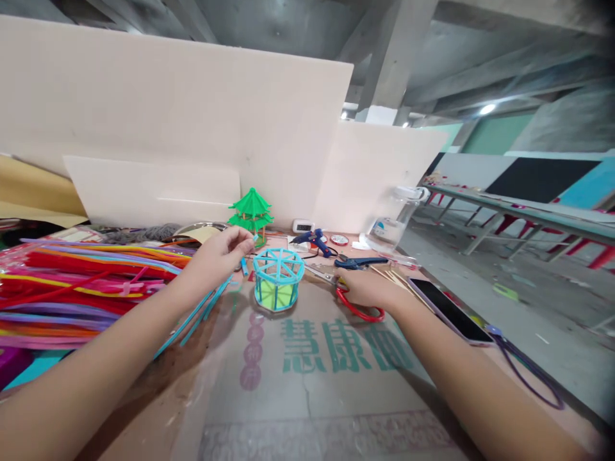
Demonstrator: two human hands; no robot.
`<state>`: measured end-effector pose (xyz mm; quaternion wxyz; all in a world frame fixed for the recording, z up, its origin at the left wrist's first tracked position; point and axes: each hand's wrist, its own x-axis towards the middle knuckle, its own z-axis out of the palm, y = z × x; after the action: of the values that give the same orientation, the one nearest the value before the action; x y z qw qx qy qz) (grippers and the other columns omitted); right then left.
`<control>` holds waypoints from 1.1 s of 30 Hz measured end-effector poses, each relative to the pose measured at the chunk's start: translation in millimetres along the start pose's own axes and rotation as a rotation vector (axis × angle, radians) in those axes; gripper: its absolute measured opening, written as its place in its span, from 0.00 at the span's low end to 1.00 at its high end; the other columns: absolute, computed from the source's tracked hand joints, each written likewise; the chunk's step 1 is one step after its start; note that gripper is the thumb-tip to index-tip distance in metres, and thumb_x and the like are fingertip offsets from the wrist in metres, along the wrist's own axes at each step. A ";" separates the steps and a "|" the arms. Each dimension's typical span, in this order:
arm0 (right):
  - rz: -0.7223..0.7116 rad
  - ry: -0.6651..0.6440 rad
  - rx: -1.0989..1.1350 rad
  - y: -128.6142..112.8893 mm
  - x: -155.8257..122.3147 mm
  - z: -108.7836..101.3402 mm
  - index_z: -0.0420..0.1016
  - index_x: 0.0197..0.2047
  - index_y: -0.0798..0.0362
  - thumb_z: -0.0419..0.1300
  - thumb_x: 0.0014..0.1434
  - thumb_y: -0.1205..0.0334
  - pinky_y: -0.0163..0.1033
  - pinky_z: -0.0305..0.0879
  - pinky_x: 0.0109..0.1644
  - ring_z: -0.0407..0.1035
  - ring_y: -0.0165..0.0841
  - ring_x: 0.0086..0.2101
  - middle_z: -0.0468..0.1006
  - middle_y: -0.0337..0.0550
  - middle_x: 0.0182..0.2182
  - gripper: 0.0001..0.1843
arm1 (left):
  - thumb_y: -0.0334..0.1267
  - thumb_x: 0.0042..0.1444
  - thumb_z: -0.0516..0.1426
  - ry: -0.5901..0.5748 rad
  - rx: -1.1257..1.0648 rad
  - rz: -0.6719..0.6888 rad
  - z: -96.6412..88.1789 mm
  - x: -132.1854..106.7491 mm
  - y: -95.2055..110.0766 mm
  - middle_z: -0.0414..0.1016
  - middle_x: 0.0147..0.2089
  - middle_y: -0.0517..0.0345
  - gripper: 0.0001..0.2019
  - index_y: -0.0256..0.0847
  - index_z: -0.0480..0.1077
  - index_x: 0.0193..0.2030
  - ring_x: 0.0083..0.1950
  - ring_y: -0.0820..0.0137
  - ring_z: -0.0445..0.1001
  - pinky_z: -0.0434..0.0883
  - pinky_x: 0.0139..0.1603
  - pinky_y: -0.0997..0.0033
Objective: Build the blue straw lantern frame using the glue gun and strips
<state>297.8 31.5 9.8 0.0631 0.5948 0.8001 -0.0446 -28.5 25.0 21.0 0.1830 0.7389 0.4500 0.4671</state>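
Note:
My left hand (221, 254) is raised just left of a small turquoise cage-like model (278, 279) with a yellow-green core, and its fingers pinch a short turquoise piece at their tips. My right hand (366, 288) rests on the cardboard sheet (307, 378) and grips the red-handled scissors (358, 306), whose blades point left toward the model. Several long turquoise sticks (202, 310) lie below my left wrist.
A heap of coloured pipe cleaners (72, 288) fills the left side. Behind stand a green pagoda model (251, 211), a blue glue gun (314, 241), blue pliers (360, 261), a plastic jar (391, 224) and white boards. A phone (449, 310) with cable and wooden skewers (398, 282) lie right.

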 end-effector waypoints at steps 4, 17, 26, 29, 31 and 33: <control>-0.062 0.021 -0.022 -4.8 -0.5 -2.3 0.67 0.68 0.41 0.57 0.62 0.62 0.38 0.63 0.37 0.78 0.43 0.41 0.83 0.49 0.49 0.31 | 0.49 0.63 0.52 0.130 0.016 -0.007 25.9 -7.3 -26.5 0.71 0.36 0.56 0.12 0.43 0.67 0.37 0.41 0.62 0.71 0.70 0.46 0.62; 0.085 0.291 0.060 1.8 48.4 -26.4 0.80 0.46 0.55 0.57 0.67 0.55 0.42 0.65 0.46 0.76 0.46 0.45 0.83 0.57 0.44 0.15 | 0.51 0.66 0.49 0.207 -0.173 -0.199 73.8 -32.6 -82.4 0.71 0.39 0.56 0.13 0.43 0.62 0.41 0.42 0.63 0.73 0.72 0.46 0.62; 0.152 0.275 0.313 20.2 136.6 14.0 0.70 0.61 0.61 0.63 0.63 0.48 0.39 0.68 0.48 0.77 0.41 0.46 0.82 0.58 0.50 0.30 | 0.52 0.68 0.48 0.113 -0.254 -0.238 71.8 -35.5 -67.4 0.67 0.31 0.63 0.14 0.43 0.63 0.42 0.31 0.68 0.70 0.68 0.34 0.69; 0.194 0.295 0.352 16.7 151.0 24.7 0.71 0.59 0.64 0.63 0.63 0.52 0.40 0.68 0.46 0.77 0.45 0.45 0.81 0.63 0.48 0.28 | 0.53 0.69 0.47 0.030 -0.313 -0.254 74.5 -36.7 -66.6 0.63 0.25 0.68 0.15 0.43 0.62 0.45 0.21 0.71 0.65 0.64 0.24 0.72; 0.209 0.337 0.381 16.2 155.2 27.0 0.71 0.59 0.64 0.62 0.63 0.58 0.39 0.67 0.47 0.76 0.44 0.46 0.81 0.62 0.50 0.24 | 0.53 0.69 0.46 -0.008 -0.340 -0.255 76.3 -36.6 -68.4 0.62 0.23 0.69 0.16 0.43 0.62 0.45 0.20 0.71 0.66 0.63 0.23 0.72; 0.214 0.382 0.415 17.3 154.5 25.3 0.72 0.58 0.62 0.60 0.63 0.63 0.38 0.67 0.47 0.76 0.42 0.46 0.81 0.59 0.49 0.21 | 0.53 0.69 0.46 -0.016 -0.351 -0.251 77.5 -35.9 -71.1 0.63 0.23 0.69 0.16 0.43 0.62 0.45 0.21 0.71 0.67 0.65 0.24 0.72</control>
<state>271.7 179.0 -38.9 -0.2069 0.6738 0.7039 -0.0874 -3.1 44.2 -85.5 0.3692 0.6375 0.4489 0.5057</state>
